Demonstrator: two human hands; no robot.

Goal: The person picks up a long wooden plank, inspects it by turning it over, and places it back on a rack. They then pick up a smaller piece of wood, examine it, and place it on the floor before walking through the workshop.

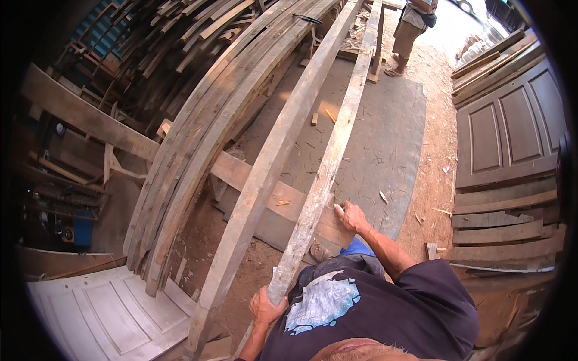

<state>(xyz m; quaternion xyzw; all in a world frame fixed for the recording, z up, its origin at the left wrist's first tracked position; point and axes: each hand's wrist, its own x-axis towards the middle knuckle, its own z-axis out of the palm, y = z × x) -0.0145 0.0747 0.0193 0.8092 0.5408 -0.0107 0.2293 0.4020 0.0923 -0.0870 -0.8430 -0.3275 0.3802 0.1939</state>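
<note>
A long, weathered wooden beam (325,174) runs from near my body to the far end of the workspace. My left hand (267,305) is closed round its near end. Just right of the beam, over the end of a wide cross plank (283,201), is my right hand (352,218). Its fingers are curled together, and I cannot make out what they hold, if anything. A second, thicker beam (265,159) lies to the left, roughly alongside the first. Both beams pass over the cross plank, which has small wood chips (283,203) on it.
Long curved boards (205,129) are stacked at left, with more timber (174,36) behind. A pale panelled door (114,307) lies lower left. Brown door panels (512,129) and planks (506,234) line the right. Another person (411,30) stands far off beside a dark floor sheet (385,150).
</note>
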